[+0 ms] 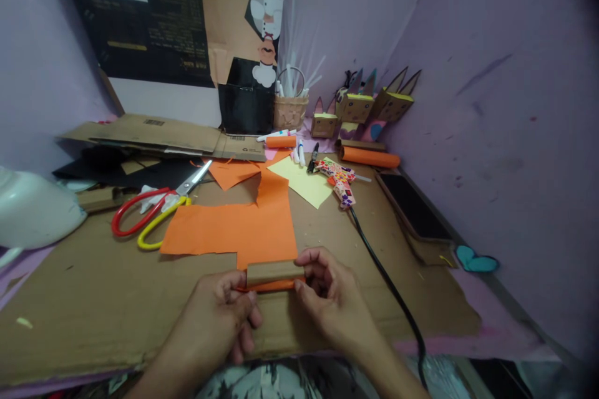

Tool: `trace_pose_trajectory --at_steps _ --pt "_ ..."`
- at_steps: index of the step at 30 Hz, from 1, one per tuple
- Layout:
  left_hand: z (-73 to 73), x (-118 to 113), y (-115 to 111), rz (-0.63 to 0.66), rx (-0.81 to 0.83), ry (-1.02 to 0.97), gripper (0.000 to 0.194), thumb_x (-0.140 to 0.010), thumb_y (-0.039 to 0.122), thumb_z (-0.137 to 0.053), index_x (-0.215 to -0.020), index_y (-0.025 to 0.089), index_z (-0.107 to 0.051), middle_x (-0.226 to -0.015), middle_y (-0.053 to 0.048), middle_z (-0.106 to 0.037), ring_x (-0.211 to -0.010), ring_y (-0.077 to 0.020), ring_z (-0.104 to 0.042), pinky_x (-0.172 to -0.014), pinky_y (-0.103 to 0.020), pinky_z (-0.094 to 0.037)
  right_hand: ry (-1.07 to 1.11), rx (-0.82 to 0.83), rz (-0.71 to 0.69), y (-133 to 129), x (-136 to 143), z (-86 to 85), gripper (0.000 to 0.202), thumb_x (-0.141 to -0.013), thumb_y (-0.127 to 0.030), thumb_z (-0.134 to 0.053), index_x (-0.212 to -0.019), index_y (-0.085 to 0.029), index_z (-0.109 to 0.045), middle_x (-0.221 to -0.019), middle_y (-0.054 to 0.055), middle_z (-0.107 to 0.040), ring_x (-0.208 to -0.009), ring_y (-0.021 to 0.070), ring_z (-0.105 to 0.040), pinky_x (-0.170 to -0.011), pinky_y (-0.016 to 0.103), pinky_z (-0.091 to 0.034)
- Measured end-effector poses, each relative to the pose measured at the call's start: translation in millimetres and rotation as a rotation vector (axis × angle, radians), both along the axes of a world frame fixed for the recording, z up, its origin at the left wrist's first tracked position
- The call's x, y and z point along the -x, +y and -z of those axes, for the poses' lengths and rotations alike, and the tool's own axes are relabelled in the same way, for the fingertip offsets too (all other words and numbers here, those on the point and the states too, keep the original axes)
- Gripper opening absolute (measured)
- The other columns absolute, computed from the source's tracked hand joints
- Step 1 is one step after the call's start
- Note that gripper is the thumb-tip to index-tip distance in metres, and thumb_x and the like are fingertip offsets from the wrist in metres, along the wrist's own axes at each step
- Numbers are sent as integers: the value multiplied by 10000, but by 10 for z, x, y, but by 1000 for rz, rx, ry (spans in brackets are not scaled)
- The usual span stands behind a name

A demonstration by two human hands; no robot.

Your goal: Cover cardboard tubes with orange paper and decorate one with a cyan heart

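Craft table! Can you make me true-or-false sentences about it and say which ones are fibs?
1. The left hand and right hand hold a brown cardboard piece. True.
2. The scissors have one red and one yellow handle. True.
3. The flowery glue gun lies left of the scissors. False: it lies right of them.
4. The glue gun's cord is black. True.
5. The smartphone has a lit screen. False: it is dark.
6. The teal heart is beside the scissors. False: it is near the smartphone.

Left hand (224, 308), right hand (332, 296) near each other, fingers (318, 255) curled in pinch, forearms (169, 358) converging.
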State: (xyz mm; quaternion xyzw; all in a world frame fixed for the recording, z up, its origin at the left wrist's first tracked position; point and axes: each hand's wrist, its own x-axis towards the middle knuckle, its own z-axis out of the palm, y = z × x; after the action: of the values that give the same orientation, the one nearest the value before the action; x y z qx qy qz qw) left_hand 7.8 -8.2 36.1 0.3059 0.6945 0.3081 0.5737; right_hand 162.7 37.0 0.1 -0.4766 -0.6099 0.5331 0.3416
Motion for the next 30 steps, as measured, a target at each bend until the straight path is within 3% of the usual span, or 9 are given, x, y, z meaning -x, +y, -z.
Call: trace_pose_trajectory --at_steps 16,22,26,30 --pt "-81 -54 13 -12 16 72 157 -645 277 -603 -586 172 -502 -410 62 -516 -272 -67 -414 -310 -177 -320 6 23 11 -14 -8 -12 208 -677 -168 -539 -881 -178 -497 -640 -23 -540 -508 94 -443 -468 201 -341" --pt "-19 -66 -4 -48 -6 54 149 -627 290 -593 -607 169 -508 -425 63 -509 -280 -69 -425 -302 -166 -317 15 66 -97 3 -156 -152 344 -697 -185 -569 -1032 -176 -492 -786 26 -606 -578 109 -517 -517 223 -418" --pt "118 -84 -26 -82 -25 59 156 -631 309 -565 -600 179 -486 -419 69 -477 -270 -68 -409 -280 -155 -285 -124 -33 -36 219 -394 -297 273 -721 -237 -582 -985 -169 -565 -849 58 -639 -603 126 -542 -550 251 -453" --pt "211 -106 -33 -103 -25 60 140 -641 304 -533 -606 184 -472 -415 70 -450 -262 -63 -375 -271 -149 -251 -273 -189 59 656 -565 -491 242 -772 -355 -533 -898 -162 -606 -780 55 -645 -626 158 -569 -579 276 -450"
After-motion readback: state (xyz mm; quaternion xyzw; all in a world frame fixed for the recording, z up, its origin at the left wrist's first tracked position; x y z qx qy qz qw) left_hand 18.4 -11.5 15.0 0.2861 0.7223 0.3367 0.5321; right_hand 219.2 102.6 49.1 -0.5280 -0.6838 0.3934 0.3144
